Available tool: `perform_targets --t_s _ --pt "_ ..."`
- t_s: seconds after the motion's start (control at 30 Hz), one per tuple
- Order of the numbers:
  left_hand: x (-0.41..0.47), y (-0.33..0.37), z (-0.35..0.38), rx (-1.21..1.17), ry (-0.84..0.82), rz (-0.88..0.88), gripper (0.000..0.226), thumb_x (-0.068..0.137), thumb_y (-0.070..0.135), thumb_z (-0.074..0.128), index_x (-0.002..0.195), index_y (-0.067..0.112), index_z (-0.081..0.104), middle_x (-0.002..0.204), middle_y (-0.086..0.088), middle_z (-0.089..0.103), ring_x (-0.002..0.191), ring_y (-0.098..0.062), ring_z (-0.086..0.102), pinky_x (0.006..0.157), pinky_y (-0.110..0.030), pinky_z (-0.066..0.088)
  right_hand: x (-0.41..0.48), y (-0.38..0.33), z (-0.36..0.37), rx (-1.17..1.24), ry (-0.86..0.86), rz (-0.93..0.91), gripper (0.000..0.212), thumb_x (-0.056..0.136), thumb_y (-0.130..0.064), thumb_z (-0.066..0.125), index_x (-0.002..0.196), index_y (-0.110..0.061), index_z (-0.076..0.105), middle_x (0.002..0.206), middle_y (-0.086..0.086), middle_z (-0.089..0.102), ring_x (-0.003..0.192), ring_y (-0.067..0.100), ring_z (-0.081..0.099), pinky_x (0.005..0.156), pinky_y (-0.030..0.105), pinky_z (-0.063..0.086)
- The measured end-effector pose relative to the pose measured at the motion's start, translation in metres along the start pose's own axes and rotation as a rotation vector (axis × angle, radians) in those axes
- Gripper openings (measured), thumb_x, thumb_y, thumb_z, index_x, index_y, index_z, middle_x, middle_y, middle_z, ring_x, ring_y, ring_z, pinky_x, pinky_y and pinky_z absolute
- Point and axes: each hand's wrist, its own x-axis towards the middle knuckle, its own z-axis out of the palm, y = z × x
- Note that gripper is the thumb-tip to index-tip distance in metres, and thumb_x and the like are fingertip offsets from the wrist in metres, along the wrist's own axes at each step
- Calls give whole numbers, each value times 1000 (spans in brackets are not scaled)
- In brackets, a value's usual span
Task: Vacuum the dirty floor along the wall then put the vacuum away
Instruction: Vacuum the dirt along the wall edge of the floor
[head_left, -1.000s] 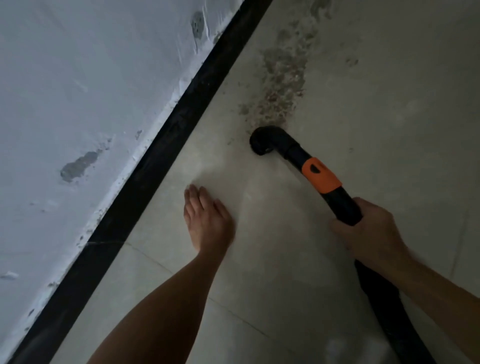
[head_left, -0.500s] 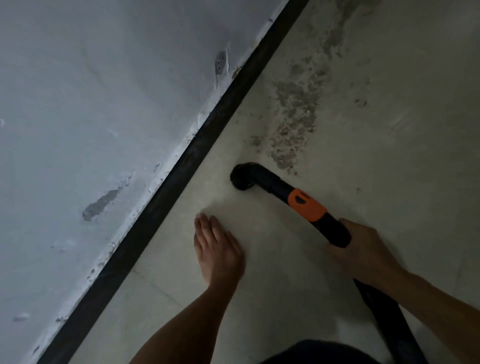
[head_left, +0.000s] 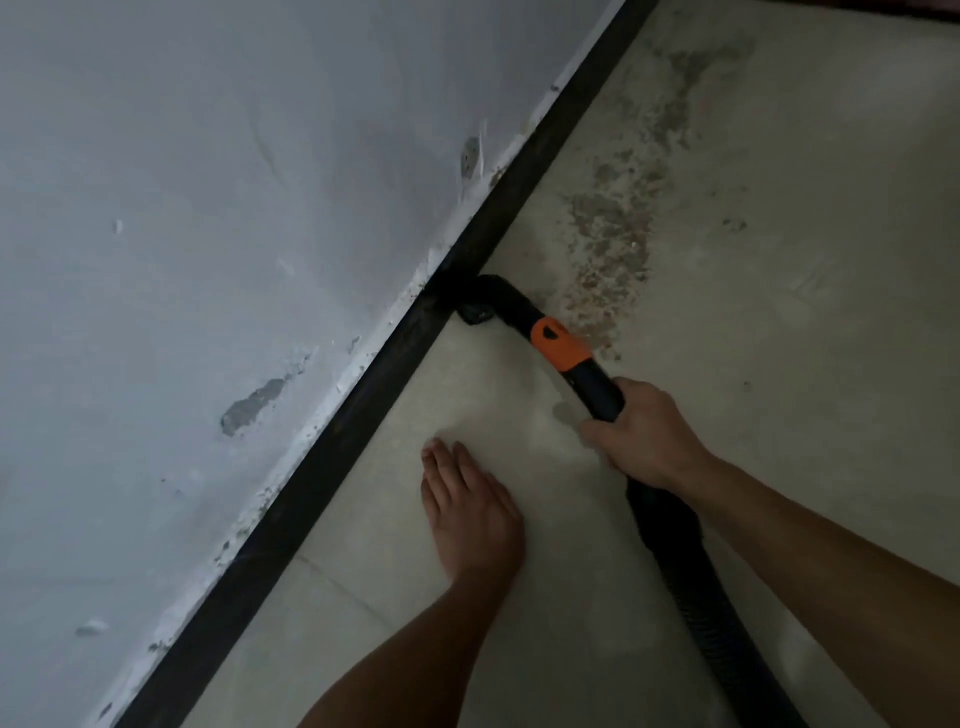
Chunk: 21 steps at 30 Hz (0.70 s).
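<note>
The right hand (head_left: 644, 441) has its grip curled round the black vacuum hose (head_left: 675, 561) just behind the orange collar (head_left: 561, 345), and the bent nozzle (head_left: 488, 299) sits on the floor (head_left: 779, 415) with its tip against the black baseboard (head_left: 332, 462) at the foot of the wall (head_left: 208, 208). The left hand (head_left: 470, 514) lies flat on the floor, its grip holding nothing (fingers straight). A patch of brownish dirt (head_left: 613, 244) lies just beside the collar.
</note>
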Motion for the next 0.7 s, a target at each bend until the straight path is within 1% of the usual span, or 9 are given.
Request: perform_targets --t_s 0.07,0.13,0.17,0.3,0.33,0.43,0.53,0.63,0.7 --pt "-1 1 -3 -16 3 9 59 102 35 17 153 8 10 162 -13 -1 149 -24 -7 117 -34 -8 -27 12 2 -13 -85 -2 22 74 -15 75 84 -18 56 70 2 63 55 15 62 46 20 43" --pt "-2 1 -3 -34 3 23 59 102 35 18 153 8 11 162 -13 -1 149 -25 -6 118 -35 -6 -54 32 -8 114 -158 70 21 77 -2 70 93 -10 58 65 5 65 50 19 64 48 26 48" --pt "-2 0 -3 -37 3 27 58 102 34 19 153 7 12 162 -13 0 149 -25 -5 118 -35 -5 -66 42 -17 144 -152 96 22 79 3 69 96 -8 59 62 5 63 47 18 62 46 27 48" --pt "-1 0 -3 -18 2 34 57 102 31 20 151 3 17 161 -17 6 149 -29 0 120 -40 2 -104 81 -62 54 26 115 26 76 2 74 85 -19 63 64 0 60 43 1 54 42 17 41" --pt "-1 1 -3 -9 4 36 57 101 30 20 151 3 18 161 -18 7 149 -30 1 120 -40 3 -114 89 -73 41 56 136 24 75 0 75 83 -18 63 64 2 61 42 2 53 41 17 40" --pt "-2 2 -4 13 -16 36 56 101 28 22 151 2 18 160 -19 7 149 -31 1 121 -42 4 -142 114 -102 16 138 217 18 75 1 75 78 -10 61 58 7 57 39 9 51 38 25 41" --pt "5 0 -4 50 -32 106 56 100 23 28 150 1 20 159 -22 10 148 -34 5 121 -43 4 -164 141 -127 -1 276 297 20 76 2 74 80 -14 64 53 7 59 37 11 52 36 25 42" --pt "29 9 -7 -35 -10 216 58 96 16 40 149 -3 22 156 -24 21 145 -35 16 120 -43 11 -180 161 -146 -16 416 361 23 76 4 74 82 -16 64 48 7 60 34 15 53 33 28 43" --pt "49 19 -8 -84 16 204 60 95 16 44 148 -4 23 154 -24 24 144 -35 20 119 -43 14 -185 171 -153 -6 483 389 19 77 5 74 78 -11 62 46 11 58 33 21 52 35 35 46"
